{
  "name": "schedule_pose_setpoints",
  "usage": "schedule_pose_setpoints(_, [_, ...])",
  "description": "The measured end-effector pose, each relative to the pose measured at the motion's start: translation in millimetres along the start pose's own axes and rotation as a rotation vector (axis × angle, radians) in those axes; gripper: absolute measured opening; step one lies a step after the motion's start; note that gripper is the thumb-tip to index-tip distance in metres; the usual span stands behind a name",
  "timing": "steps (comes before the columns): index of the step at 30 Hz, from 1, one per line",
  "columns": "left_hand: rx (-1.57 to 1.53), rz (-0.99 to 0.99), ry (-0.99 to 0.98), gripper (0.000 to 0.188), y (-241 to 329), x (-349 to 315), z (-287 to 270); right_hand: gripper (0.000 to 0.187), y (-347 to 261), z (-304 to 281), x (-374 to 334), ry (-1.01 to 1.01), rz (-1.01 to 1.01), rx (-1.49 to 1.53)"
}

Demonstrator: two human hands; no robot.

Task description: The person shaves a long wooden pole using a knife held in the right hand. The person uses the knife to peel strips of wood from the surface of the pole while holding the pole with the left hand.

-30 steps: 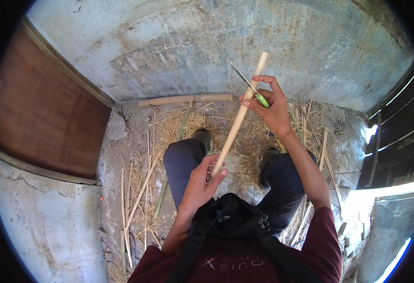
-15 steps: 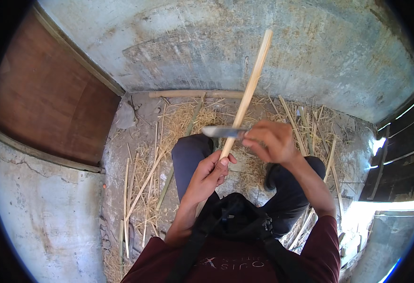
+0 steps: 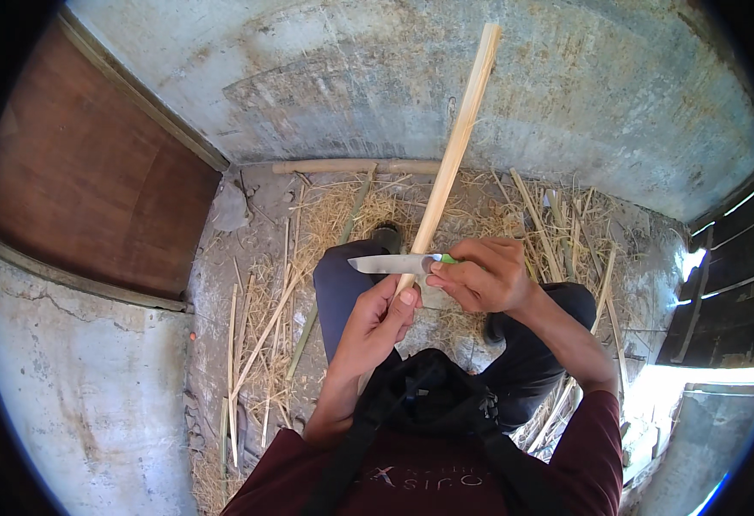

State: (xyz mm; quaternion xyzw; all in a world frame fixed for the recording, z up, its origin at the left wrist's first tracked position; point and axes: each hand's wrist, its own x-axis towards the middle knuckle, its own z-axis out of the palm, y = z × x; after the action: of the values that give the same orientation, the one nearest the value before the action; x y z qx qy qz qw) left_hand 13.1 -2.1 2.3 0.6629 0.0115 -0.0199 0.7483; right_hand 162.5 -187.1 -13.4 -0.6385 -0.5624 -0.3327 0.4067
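Note:
My left hand (image 3: 380,316) is closed round the lower end of a pale bamboo strip (image 3: 453,159), thumb on top. The strip slants up and away, its far end in front of the wall. In my right hand (image 3: 486,273) is a knife (image 3: 390,265) with a green handle, most of it hidden by the fingers. Its broad blade points left and lies across the strip, just above my left fingers. Whether the edge bites into the strip I cannot tell.
Shavings (image 3: 339,211) and long thin strips (image 3: 232,370) litter the floor on both sides of my legs. A bamboo pole (image 3: 355,167) lies along the foot of the stained wall (image 3: 351,86). A brown panel (image 3: 93,172) is at the left, dark boards (image 3: 721,301) at the right.
The knife has come down the strip toward my left hand. The strip's far end has risen away from me, and my left hand has barely moved.

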Motion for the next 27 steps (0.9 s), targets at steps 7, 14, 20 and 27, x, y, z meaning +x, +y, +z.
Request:
schedule_pose_setpoints(7, [0.141, 0.041, 0.104, 0.042, -3.0, 0.8, 6.7, 0.03, -1.8, -3.4, 1.8, 0.001, 0.002, -0.009])
schedule_pose_setpoints(14, [0.159, 0.021, 0.163, 0.044, -8.7, -2.1, 3.6, 0.026, 12.3, -13.6, 7.2, 0.071, 0.079, -0.058])
schedule_pose_setpoints(20, [0.203, 0.016, 0.21, 0.045, -13.7, -1.0, 4.1, 0.026, 8.6, -12.5, 5.9, 0.02, 0.05, -0.026])
schedule_pose_setpoints(27, [0.25, 0.098, 0.195, 0.046, -2.1, 1.3, 9.0, 0.026, -0.1, -8.7, 4.4, -0.03, -0.006, -0.007])
